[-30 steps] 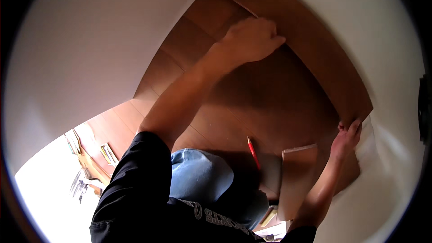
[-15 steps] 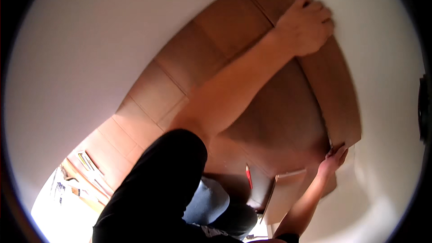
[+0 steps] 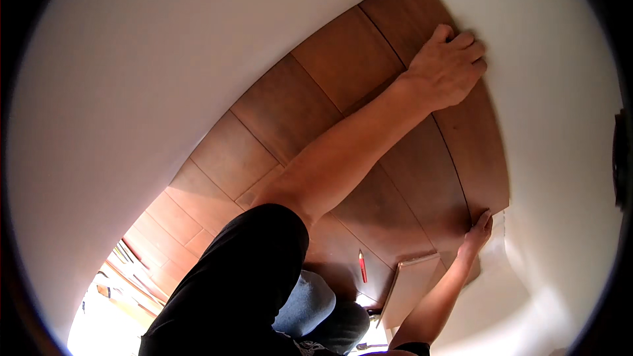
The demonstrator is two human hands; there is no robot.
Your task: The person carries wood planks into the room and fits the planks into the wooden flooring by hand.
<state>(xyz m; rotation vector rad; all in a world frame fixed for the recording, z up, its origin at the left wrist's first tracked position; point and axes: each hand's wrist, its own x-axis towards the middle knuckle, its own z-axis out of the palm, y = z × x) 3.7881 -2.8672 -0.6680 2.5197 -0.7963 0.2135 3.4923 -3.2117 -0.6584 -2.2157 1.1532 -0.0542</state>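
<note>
A long brown wooden floor plank lies along the right-hand wall, beside the laid planks. A thin dark seam runs between it and its neighbour. My left hand is on the plank's far half, with fingers curled over its wall-side edge; the fingertips are partly hidden. My right hand holds the plank's near end, fingers and thumb at its corner. Left of my right forearm, a loose short plank rests on the floor. A red pencil lies on the laid floor nearby.
A white wall borders the floor on the left, and another white wall on the right. My bent knee is at the lower middle. Several thin strips lie at the lower left, near bright light.
The seam beside the plank looks narrower, most clearly at the near end by my right hand. Both hands keep to the plank. The whole view has shifted slightly.
</note>
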